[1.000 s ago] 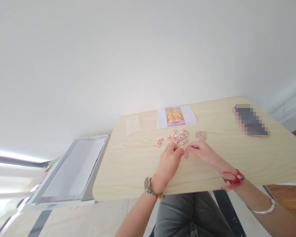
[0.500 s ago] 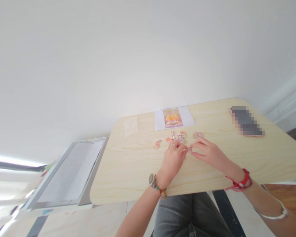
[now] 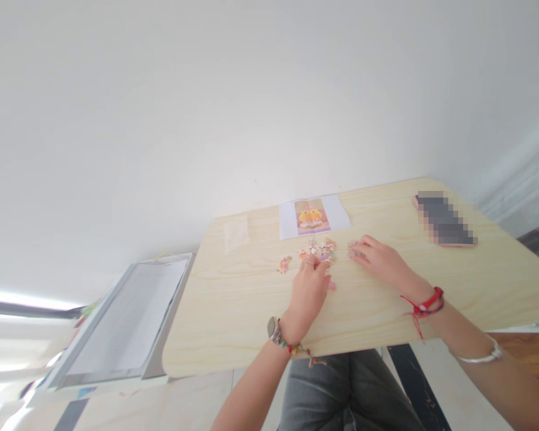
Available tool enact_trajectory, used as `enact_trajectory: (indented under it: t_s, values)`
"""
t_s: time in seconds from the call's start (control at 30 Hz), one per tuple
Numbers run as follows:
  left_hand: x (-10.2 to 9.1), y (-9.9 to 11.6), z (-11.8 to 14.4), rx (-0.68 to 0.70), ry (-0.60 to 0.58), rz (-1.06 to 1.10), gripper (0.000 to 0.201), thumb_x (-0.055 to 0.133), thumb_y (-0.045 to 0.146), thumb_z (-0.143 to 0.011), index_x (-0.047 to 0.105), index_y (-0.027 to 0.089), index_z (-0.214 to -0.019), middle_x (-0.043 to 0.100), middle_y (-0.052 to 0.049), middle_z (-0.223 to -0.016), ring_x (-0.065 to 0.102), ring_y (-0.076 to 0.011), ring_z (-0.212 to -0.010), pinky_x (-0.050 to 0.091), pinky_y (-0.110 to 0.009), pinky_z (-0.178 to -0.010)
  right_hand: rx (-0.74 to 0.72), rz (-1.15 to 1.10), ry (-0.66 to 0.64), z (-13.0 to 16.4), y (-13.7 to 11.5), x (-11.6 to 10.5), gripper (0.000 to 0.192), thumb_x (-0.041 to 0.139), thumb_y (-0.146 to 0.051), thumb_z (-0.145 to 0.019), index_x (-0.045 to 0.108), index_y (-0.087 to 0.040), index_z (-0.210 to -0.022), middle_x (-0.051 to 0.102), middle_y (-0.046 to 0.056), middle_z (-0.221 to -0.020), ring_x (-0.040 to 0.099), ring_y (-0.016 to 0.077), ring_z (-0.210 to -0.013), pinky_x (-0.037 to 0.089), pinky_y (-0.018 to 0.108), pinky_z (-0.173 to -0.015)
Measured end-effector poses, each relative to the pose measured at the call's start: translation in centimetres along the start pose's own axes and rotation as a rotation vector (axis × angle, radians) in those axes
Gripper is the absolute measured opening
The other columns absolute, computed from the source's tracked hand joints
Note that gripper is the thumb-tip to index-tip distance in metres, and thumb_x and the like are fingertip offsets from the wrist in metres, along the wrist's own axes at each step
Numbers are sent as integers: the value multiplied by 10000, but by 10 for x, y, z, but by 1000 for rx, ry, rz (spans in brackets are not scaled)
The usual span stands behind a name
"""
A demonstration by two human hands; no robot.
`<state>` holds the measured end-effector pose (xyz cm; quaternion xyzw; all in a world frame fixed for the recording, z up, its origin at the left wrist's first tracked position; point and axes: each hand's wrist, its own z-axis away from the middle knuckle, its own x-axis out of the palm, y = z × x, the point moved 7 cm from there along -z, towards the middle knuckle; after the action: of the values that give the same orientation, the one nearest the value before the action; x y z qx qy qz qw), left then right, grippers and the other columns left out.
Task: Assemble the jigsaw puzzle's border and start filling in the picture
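Head view: on bench [image 3: 233, 311] we count one big puzzle pile [image 3: 317, 246], one small left group [image 3: 284, 264], one small right group [image 3: 352, 250], one pink piece [image 3: 332, 287] beside left hand [image 3: 309, 285]. Left hand palm-down at pile's near edge, right hand [image 3: 384, 261] palm-down at right group; fingers bent, whether clamped we cannot tell. Pile's long axis runs roughly left-right.

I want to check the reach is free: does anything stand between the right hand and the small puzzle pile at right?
Nothing visible: the right hand is at the small puzzle pile, its grip partly covering it. The larger pile lies apart, to the left.
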<state>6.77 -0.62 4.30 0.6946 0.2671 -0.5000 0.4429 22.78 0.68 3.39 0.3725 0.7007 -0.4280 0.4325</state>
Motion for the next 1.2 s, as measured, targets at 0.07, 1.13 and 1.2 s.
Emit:
enact_trajectory:
  t_s: [0.07, 1.13, 1.2]
  values:
    - [-2, -8, 11, -3, -5, -6, 178, 554, 113, -804, 588, 177, -967, 527, -61, -958, 552, -193, -891, 508, -332, -765, 9, -24, 20, 4, -3, 0, 217, 428, -239, -888, 630, -189, -951, 585, 78, -959, 601, 195, -871, 501, 323, -747]
    - [13, 50, -27, 333, 9, -174, 75, 518, 147, -840, 582, 127, -875, 532, -95, -930, 548, -233, -909, 510, -319, -708, -33, -191, 21, 29, -8, -8, 183, 442, -311, -881, 600, -220, -881, 568, 66, -918, 599, 207, -847, 501, 360, -743]
    - [16, 65, -40, 376, 39, -211, 123, 470, 87, -846, 584, 104, -887, 538, -107, -945, 549, -227, -914, 495, -305, -733, -14, -164, 30, 29, 9, -13, 196, 433, -328, -885, 595, -220, -904, 564, 62, -911, 597, 201, -831, 499, 357, -737]
